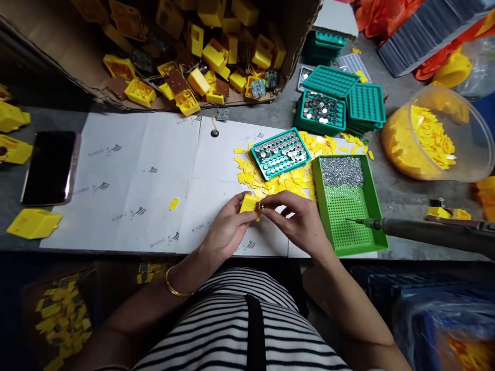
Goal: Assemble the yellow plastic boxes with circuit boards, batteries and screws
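Note:
My left hand [227, 230] grips a small yellow plastic housing [248, 204] with a grid of tiny holes in its face. At the right side of the housing, the thumb and fingers of my right hand [300, 219] pinch a small shiny silver button cell [262, 205]. Just beyond my hands, flat yellow plastic pieces [286, 183] lie heaped around a teal tray [288, 167] holding rows of button cells. A loose yellow piece [174, 204] rests on the white paper [150, 154] to the left.
A green tray [344, 221] with silver screws [342, 171] stands at right, an electric screwdriver [425, 229] reaching over it. Behind are stacked teal trays [365, 103], a clear tub [474, 134] of yellow pieces and a cardboard box [87, 77] of housings. A phone [50, 167] lies left.

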